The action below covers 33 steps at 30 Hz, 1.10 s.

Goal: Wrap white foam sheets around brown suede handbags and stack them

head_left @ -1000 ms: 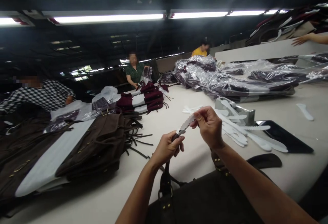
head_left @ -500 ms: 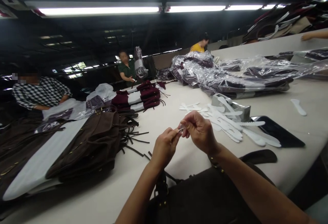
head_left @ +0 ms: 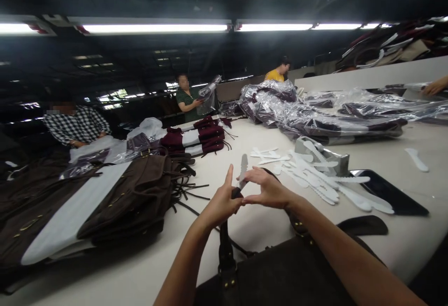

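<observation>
White toothed strip (head_left: 243, 168) stands up over the table (head_left: 378, 149). Its bottom end is hidden where my left hand (head_left: 221, 205) and right hand (head_left: 269, 193) both pinch it. Under them a dark strap (head_left: 224, 245) climbs from my brown bag (head_left: 280, 273), cut off at the edge.

Both hands, left hand (head_left: 221, 203) and right hand (head_left: 268, 190), pinch a white strip (head_left: 242, 170) upright above a dark bag's strap (head_left: 224, 245) at a worktable (head_left: 245, 222).

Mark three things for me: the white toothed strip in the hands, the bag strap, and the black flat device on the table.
white toothed strip (head_left: 243, 166), head view, its upright free end
bag strap (head_left: 224, 245), head view, its mid-length stretch
black flat device (head_left: 397, 190), head view, its bare glossy face
</observation>
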Available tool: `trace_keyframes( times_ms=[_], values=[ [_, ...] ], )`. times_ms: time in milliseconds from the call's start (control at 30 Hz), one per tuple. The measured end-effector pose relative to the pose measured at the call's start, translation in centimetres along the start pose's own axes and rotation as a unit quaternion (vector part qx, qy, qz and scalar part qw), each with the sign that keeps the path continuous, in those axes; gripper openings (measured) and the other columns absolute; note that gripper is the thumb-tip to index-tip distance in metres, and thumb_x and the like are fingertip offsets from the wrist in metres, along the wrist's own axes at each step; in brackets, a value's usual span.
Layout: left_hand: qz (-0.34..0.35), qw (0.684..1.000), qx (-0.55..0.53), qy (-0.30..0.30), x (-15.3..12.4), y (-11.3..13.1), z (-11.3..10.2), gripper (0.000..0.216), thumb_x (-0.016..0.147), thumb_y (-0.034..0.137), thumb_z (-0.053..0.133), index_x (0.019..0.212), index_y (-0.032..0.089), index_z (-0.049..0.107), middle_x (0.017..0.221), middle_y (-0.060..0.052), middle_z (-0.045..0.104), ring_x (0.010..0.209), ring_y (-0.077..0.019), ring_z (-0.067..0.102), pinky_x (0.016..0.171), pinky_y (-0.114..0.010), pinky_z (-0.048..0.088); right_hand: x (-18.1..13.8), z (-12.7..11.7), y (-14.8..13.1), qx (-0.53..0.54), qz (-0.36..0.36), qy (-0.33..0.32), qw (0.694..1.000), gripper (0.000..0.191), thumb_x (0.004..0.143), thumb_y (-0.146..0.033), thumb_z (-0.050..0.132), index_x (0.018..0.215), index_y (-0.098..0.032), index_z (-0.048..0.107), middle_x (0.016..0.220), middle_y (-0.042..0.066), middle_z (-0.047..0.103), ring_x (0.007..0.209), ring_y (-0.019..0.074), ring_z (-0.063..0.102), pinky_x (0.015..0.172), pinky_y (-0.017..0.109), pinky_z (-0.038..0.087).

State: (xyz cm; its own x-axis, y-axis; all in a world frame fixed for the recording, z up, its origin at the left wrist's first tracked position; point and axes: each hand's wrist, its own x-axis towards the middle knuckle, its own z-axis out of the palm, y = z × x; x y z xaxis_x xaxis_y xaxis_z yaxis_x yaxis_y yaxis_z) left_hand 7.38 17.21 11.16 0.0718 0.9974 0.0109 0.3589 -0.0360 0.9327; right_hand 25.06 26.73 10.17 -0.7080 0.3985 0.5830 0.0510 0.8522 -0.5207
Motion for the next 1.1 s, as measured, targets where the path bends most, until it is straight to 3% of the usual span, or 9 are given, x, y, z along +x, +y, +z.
trace_keyframes(
  times_ms=[67, 167, 333, 467, 533, 667, 833, 967, 1100],
  values=[
    [0.004, 1.0, -0.003, -0.021, -0.6, 0.6, -0.2, 0.113, 0.074, 0.012, 0.065, 0.15, 0.021, -0.019, 0.071, 0.002, 0.064, 0.051, -0.0082, 0.05, 0.05, -0.02, 0.04, 0.0, 0.8, -0.4, -0.011, -0.029, 0.001, 1.0, 0.024, 0.076, -0.034, 0.077, 0.094, -0.021, 0.068, 0.099, 0.005, 0.07, 0.1, 0.0222, 0.061, 0.108, 0.049, 0.03],
    [-0.003, 0.997, -0.047, -0.059, -1.3, 1.5, -0.5, 0.115, 0.071, 0.01, 0.068, 0.151, 0.025, -0.013, 0.076, 0.002, 0.063, 0.052, -0.0073, 0.051, 0.05, -0.019, 0.041, 0.2, 1.1, -0.8, 0.047, -0.035, 0.002, 0.998, 0.018, 0.079, -0.036, 0.074, 0.084, -0.02, 0.071, 0.083, 0.004, 0.069, 0.085, 0.0187, 0.061, 0.096, 0.041, 0.039],
    [-0.006, 0.992, -0.11, -0.06, -1.4, 2.4, -0.7, 0.112, 0.071, 0.014, 0.073, 0.153, 0.026, -0.003, 0.064, 0.003, 0.061, 0.045, -0.0083, 0.049, 0.043, -0.017, 0.035, 0.4, 0.0, -0.9, 0.145, 0.025, -0.02, 0.989, 0.024, 0.076, -0.039, 0.075, 0.08, -0.016, 0.07, 0.074, 0.002, 0.064, 0.073, 0.0149, 0.056, 0.072, 0.029, 0.044],
    [0.022, 0.988, -0.146, -0.041, -1.5, 2.9, -0.9, 0.108, 0.074, 0.021, 0.075, 0.153, 0.023, 0.001, 0.065, 0.0, 0.065, 0.042, -0.0084, 0.047, 0.039, -0.016, 0.033, 0.4, -1.2, -0.2, 0.123, 0.094, 0.04, 0.987, 0.027, 0.083, -0.038, 0.065, 0.068, -0.015, 0.065, 0.071, 0.002, 0.06, 0.071, 0.0139, 0.053, 0.068, 0.027, 0.042],
    [0.033, 0.99, -0.136, -0.034, -1.6, 3.0, -1.2, 0.108, 0.074, 0.021, 0.075, 0.152, 0.024, 0.001, 0.066, -0.001, 0.066, 0.043, -0.0098, 0.05, 0.039, -0.017, 0.036, 0.3, -1.5, -0.2, 0.151, 0.123, 0.06, 0.979, 0.026, 0.084, -0.038, 0.063, 0.073, -0.015, 0.066, 0.073, 0.002, 0.061, 0.073, 0.0145, 0.055, 0.072, 0.028, 0.044],
    [0.011, 0.992, -0.117, -0.044, -2.0, 3.0, -1.5, 0.113, 0.071, 0.018, 0.077, 0.152, 0.023, -0.003, 0.066, 0.001, 0.065, 0.046, -0.0121, 0.055, 0.043, -0.02, 0.043, 0.1, -1.0, -1.7, 0.24, 0.083, -0.031, 0.967, 0.03, 0.08, -0.036, 0.07, 0.103, -0.017, 0.07, 0.097, 0.005, 0.068, 0.092, 0.0188, 0.061, 0.085, 0.032, 0.046],
    [-0.054, 0.985, -0.122, -0.106, -2.4, 3.0, -1.4, 0.118, 0.065, 0.016, 0.08, 0.152, 0.024, 0.0, 0.074, -0.001, 0.067, 0.052, -0.0143, 0.061, 0.051, -0.026, 0.05, 0.3, 0.5, -3.9, 0.188, 0.083, -0.075, 0.976, 0.021, 0.072, -0.017, 0.066, 0.093, -0.018, 0.068, 0.091, 0.002, 0.068, 0.083, 0.0157, 0.06, 0.074, 0.026, 0.046],
    [-0.056, 0.992, -0.081, -0.077, -2.4, 3.4, -1.4, 0.109, 0.066, 0.019, 0.08, 0.151, 0.021, 0.011, 0.061, 0.003, 0.062, 0.047, -0.0132, 0.056, 0.044, -0.02, 0.042, 0.2, 0.8, -4.1, 0.117, 0.074, -0.048, 0.989, 0.015, 0.064, -0.012, 0.061, 0.078, -0.017, 0.061, 0.069, -0.004, 0.058, 0.062, 0.0099, 0.048, 0.058, 0.022, 0.037],
    [-0.035, 0.994, -0.091, -0.047, -2.3, 3.9, -1.1, 0.104, 0.067, 0.022, 0.081, 0.149, 0.021, 0.018, 0.056, 0.005, 0.059, 0.044, -0.0129, 0.053, 0.04, -0.02, 0.039, 0.1, 0.1, -2.9, 0.125, 0.087, -0.004, 0.988, 0.008, 0.065, -0.014, 0.056, 0.073, -0.017, 0.058, 0.064, -0.004, 0.051, 0.06, 0.0097, 0.042, 0.058, 0.022, 0.033]
  ],
)
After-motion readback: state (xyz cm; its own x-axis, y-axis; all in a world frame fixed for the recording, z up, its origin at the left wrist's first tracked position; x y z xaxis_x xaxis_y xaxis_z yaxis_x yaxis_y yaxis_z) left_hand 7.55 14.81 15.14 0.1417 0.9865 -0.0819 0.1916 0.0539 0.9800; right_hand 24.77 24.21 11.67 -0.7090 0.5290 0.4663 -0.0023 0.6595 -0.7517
